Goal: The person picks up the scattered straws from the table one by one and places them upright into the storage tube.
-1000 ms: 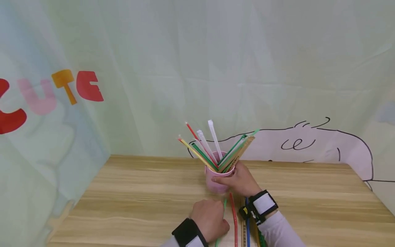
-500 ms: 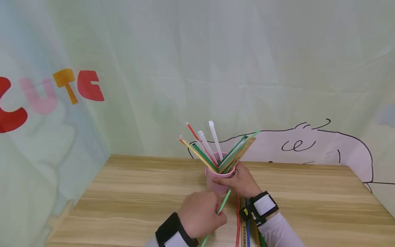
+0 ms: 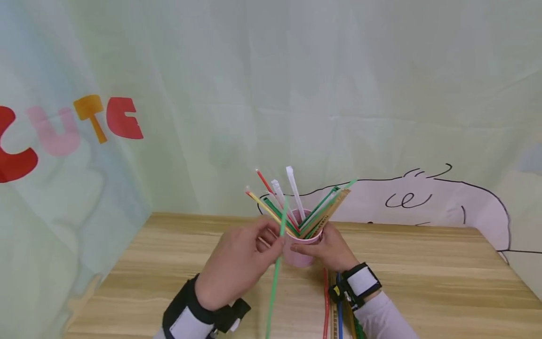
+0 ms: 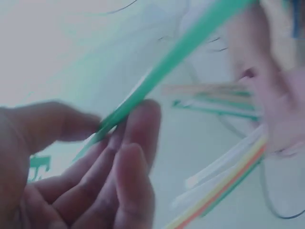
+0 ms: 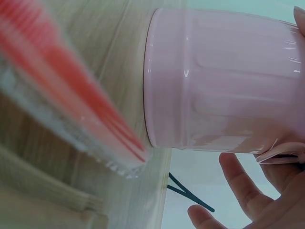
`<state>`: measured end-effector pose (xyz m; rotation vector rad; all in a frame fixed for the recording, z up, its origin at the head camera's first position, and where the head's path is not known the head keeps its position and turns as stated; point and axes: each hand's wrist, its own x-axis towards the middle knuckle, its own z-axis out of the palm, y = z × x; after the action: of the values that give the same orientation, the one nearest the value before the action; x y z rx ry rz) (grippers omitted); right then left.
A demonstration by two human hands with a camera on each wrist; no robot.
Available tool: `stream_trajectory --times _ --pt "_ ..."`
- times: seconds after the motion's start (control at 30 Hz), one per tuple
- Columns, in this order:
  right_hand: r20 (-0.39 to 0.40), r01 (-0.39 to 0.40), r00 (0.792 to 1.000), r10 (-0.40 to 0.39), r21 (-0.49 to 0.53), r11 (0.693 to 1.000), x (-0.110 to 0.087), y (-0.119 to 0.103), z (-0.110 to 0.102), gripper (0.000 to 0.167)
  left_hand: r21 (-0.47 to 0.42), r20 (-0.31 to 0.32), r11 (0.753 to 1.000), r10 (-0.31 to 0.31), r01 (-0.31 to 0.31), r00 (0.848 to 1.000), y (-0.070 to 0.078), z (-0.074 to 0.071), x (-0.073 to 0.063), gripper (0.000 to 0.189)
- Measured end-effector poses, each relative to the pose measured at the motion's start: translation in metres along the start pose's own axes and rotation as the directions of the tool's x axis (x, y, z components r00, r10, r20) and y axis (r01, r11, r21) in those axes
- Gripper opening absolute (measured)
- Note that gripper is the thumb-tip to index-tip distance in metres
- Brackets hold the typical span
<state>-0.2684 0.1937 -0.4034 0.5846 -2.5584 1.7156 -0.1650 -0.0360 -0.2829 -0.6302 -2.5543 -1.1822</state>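
Note:
Between thumb and fingertips, my left hand (image 3: 235, 263) pinches a long green straw (image 3: 275, 282), held almost upright just left of the pink cup (image 3: 294, 256). The left wrist view shows the same green straw (image 4: 167, 67) crossing the thumb and fingertips. My right hand (image 3: 336, 249) grips the cup near its rim from the right, thumb across the front. Seen from the right wrist, the cup (image 5: 233, 76) stands on the table. Several straws fan out of it: white-wrapped (image 3: 293, 183), red, yellow, green and brown-wrapped (image 3: 334, 207) ones.
Below the cup, near my right wrist, lie more straws on the wooden table (image 3: 190, 263): a red one (image 3: 326, 301), a blue one (image 3: 340, 313), and brown and green ones partly hidden by the arm. A printed cloth backdrop (image 3: 211, 117) hangs behind the table.
My left hand has lifted the green straw off the table, moving up and to the left beside the cup and turning it more upright. The right hand has kept its grip on the cup.

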Motion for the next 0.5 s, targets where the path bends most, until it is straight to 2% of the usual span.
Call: stream_trajectory --times 0.1,0.17,0.23,0.33,0.4,0.43,0.5 --pt "0.011 -0.008 1.000 0.008 0.019 1.000 0.001 0.000 0.002 0.073 -0.137 -0.078 0.990 -0.049 0.038 0.996 0.003 -0.015 0.004 0.006" --pt "0.009 -0.014 1.000 0.014 0.014 1.000 0.000 0.001 0.003 0.073 -0.214 -0.142 0.976 -0.056 0.024 0.988 0.005 -0.023 0.006 0.008" --pt "0.005 -0.006 1.000 0.006 -0.007 1.000 0.000 0.001 0.003 0.074 -0.282 -0.221 0.959 -0.040 -0.025 0.974 0.006 -0.029 0.008 0.010" --pt "-0.004 -0.007 1.000 0.007 -0.030 1.000 0.000 0.001 0.002 0.075 -0.314 -0.346 0.944 -0.017 -0.099 0.938 0.004 -0.034 0.015 0.012" --pt "-0.007 -0.008 1.000 0.008 -0.035 0.999 0.000 0.000 0.002 0.075 -0.324 -0.404 0.937 -0.011 -0.132 0.915 0.001 -0.034 0.020 0.013" --pt "-0.010 -0.011 1.000 0.011 -0.035 0.999 0.000 0.000 0.001 0.076 -0.318 -0.421 0.938 -0.005 -0.142 0.907 -0.002 -0.034 0.023 0.013" --pt "-0.013 -0.018 1.000 0.017 -0.028 0.999 -0.001 -0.002 0.000 0.076 -0.317 -0.432 0.936 0.000 -0.152 0.902 -0.009 -0.030 0.029 0.014"
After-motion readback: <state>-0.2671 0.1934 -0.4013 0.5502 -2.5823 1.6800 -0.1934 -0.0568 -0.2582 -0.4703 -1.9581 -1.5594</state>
